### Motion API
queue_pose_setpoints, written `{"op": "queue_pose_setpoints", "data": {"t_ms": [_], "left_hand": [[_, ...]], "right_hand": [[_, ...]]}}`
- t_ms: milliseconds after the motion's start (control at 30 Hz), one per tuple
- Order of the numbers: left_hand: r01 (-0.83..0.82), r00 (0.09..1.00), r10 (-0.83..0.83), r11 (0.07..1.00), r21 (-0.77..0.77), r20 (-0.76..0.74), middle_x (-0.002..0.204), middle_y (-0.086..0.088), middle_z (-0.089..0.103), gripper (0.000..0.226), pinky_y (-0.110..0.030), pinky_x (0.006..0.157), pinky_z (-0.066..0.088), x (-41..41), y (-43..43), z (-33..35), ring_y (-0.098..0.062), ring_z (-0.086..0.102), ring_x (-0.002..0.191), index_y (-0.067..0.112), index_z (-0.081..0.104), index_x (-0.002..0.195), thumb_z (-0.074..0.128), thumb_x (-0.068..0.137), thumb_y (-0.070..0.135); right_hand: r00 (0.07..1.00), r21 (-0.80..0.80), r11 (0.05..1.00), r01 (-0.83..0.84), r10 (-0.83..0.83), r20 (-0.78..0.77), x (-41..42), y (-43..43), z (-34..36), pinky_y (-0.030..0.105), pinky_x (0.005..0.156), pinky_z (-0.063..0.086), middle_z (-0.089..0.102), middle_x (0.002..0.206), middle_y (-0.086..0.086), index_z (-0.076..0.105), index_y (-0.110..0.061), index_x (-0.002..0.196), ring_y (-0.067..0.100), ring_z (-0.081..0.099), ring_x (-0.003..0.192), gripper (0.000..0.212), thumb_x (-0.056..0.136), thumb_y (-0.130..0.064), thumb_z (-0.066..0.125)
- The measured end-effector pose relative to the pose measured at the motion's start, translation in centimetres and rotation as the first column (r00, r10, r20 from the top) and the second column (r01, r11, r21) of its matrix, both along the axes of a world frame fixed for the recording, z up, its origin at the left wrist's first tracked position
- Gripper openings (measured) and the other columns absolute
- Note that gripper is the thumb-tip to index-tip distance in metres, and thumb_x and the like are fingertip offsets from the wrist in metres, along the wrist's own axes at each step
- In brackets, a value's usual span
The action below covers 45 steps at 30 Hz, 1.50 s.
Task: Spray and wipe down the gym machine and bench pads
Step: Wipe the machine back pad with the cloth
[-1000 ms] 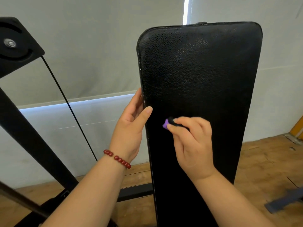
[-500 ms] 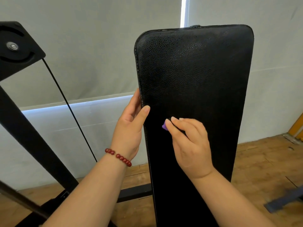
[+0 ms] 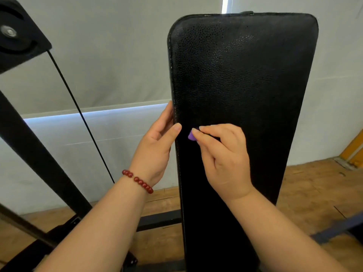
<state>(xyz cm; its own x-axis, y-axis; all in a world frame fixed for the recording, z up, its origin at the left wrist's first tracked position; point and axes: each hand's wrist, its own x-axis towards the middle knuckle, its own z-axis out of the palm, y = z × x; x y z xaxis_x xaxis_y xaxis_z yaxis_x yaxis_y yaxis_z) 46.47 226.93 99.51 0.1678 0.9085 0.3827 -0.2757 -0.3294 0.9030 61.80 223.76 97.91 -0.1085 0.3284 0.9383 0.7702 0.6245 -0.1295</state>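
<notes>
Right hand [image 3: 225,160] pinching small purple object [image 3: 191,136] against black pebbled bench pad [image 3: 241,79], lower left area. Left hand [image 3: 157,146] clasps pad's left edge, thumb on front. Pad upright, centre frame. Behind: cable [image 3: 78,110], pulley [image 3: 11,36].

This place is a gym room. A black padded bench pad [image 3: 241,91] stands upright, and at the left a machine frame [image 3: 29,138] carries a pulley [image 3: 11,36] with a thin cable [image 3: 78,110]. The floor [image 3: 314,189] is wood.
</notes>
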Motion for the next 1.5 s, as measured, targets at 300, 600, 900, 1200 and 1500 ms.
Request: {"op": "queue_pose_setpoints", "data": {"t_ms": [300,600,900,1200,1500], "left_hand": [[0.048,0.998,-0.048,0.999,-0.021,-0.035,0.149,0.006,0.046,0.057,-0.038,0.120,0.025,-0.9,-0.1,-0.5,-0.008,0.039,0.139,0.023,0.034,0.149,0.047,0.095,0.009],[-0.005,1.000,0.004,0.999,-0.032,-0.029,0.148,0.000,0.047,0.061,-0.041,0.119,0.027,-0.6,-0.4,-1.0,-0.012,0.042,0.137,0.014,0.034,0.150,0.051,0.092,0.014],[-0.089,0.994,0.089,0.996,0.005,-0.064,0.148,0.005,0.047,0.057,-0.042,0.118,0.029,0.0,-0.6,-1.6,-0.010,0.042,0.137,0.016,0.036,0.150,0.049,0.094,0.018],[-0.004,0.993,-0.002,0.998,-0.055,-0.116,0.147,0.009,0.048,0.054,-0.042,0.118,0.028,-0.7,-1.2,-2.9,-0.008,0.041,0.138,0.029,0.032,0.151,0.045,0.101,0.011],[-0.034,0.993,0.028,0.998,-0.051,-0.116,0.149,0.008,0.045,0.055,-0.041,0.118,0.028,-0.2,-1.4,-3.5,-0.007,0.040,0.138,0.024,0.030,0.152,0.047,0.100,0.018]], "right_hand": [[0.991,-0.020,1.000,0.022,-0.020,0.133,-0.8,0.1,-3.2,0.041,0.088,0.049,0.069,0.112,0.005,0.072,-0.009,0.116,0.025,0.060,0.105,0.023,0.093,-0.009,0.067],[0.998,-0.007,0.999,0.031,-0.030,0.049,-0.5,0.8,0.7,0.042,0.083,0.045,0.069,0.106,0.005,0.075,-0.011,0.109,0.031,0.061,0.093,0.018,0.095,-0.009,0.064],[0.993,-0.094,0.996,0.002,0.009,0.122,0.3,-1.0,-2.5,0.045,0.081,0.047,0.068,0.109,0.005,0.074,-0.012,0.109,0.030,0.060,0.097,0.020,0.092,-0.009,0.064],[0.977,-0.019,0.998,0.053,-0.048,0.209,0.0,-0.8,-5.5,0.041,0.086,0.047,0.067,0.111,0.001,0.066,-0.017,0.117,0.024,0.055,0.103,0.029,0.089,-0.013,0.070],[0.996,0.073,0.994,0.079,-0.082,0.036,1.4,1.2,0.0,0.032,0.090,0.041,0.067,0.102,0.011,0.076,-0.008,0.101,0.029,0.057,0.093,0.016,0.096,-0.011,0.061]]}}
